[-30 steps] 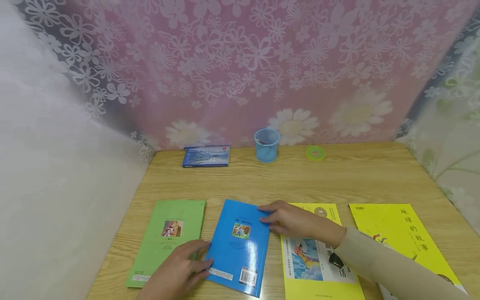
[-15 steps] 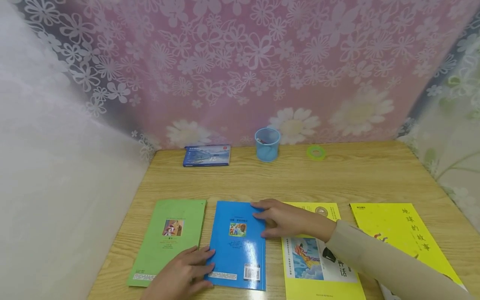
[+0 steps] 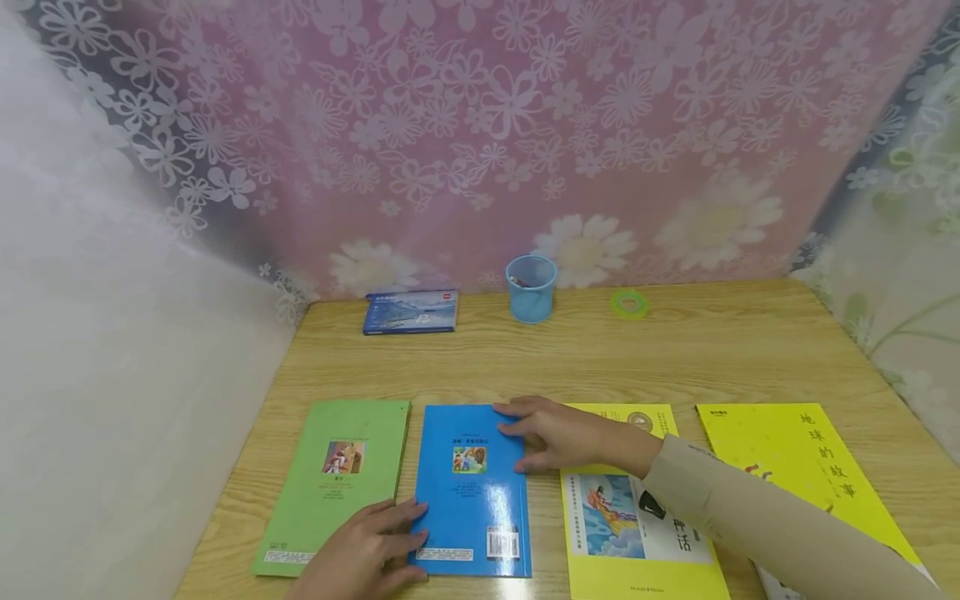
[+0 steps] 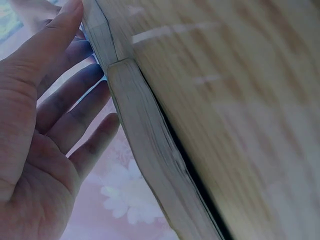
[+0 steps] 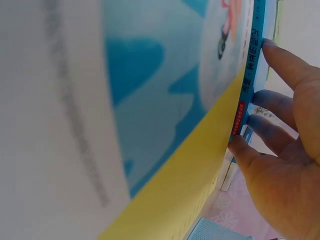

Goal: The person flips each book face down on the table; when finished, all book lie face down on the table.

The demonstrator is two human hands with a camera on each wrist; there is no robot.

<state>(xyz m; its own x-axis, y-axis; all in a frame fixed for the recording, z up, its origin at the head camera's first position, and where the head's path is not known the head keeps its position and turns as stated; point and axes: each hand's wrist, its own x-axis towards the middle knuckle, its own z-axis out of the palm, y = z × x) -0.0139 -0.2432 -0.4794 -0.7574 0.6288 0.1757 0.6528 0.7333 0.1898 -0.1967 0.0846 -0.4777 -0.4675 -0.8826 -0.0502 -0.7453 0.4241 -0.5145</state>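
A blue book [image 3: 472, 508] lies back cover up on the wooden table, its long sides running nearly straight away from me. My left hand [image 3: 371, 546] reaches over the lower right of a green book [image 3: 333, 492] and touches the blue book's left edge with its fingertips. On the opposite side, my right hand [image 3: 558, 433] rests its spread fingertips along the upper right edge. The right wrist view shows those fingers against the blue spine [image 5: 247, 75]. In the left wrist view, the left hand [image 4: 55, 125] has its fingers extended beside page edges [image 4: 140, 115].
Right of the blue book lie a yellow book with a picture panel [image 3: 603, 517], partly under the right forearm, and another yellow book [image 3: 795, 458]. Along the back stand a blue boxed item [image 3: 411, 312], a blue mesh cup [image 3: 531, 300] and a green tape roll [image 3: 628, 304].
The blue book has turned from a tilt to nearly straight, its top shifting left. My right hand has moved left with it, while my left hand stays at the left edge.
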